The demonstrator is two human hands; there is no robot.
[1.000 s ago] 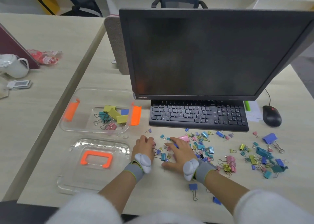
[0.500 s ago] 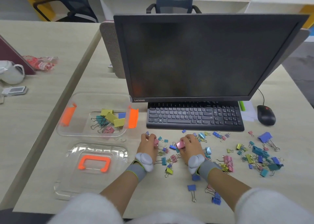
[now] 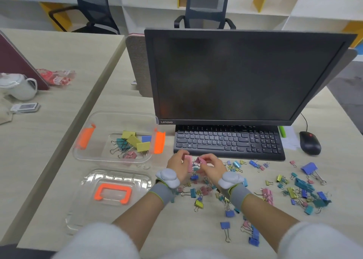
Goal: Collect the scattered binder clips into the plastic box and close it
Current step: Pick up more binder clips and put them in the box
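Now the left hand (image 3: 177,167) and right hand (image 3: 213,169) each have a clip, just in front of the keyboard (image 3: 227,142)
Left hand grips a pink binder clip (image 3: 189,164), right hand pinches a second pink clip (image 3: 202,160), fingers curled, raised above the surface (image 3: 196,229); scattered binder clips (image 3: 290,192) lie mostly to the right, a few clips in the box (image 3: 135,142) sit in the open plastic box (image 3: 102,121) at left, its lid (image 3: 137,178) flat just nearer the person
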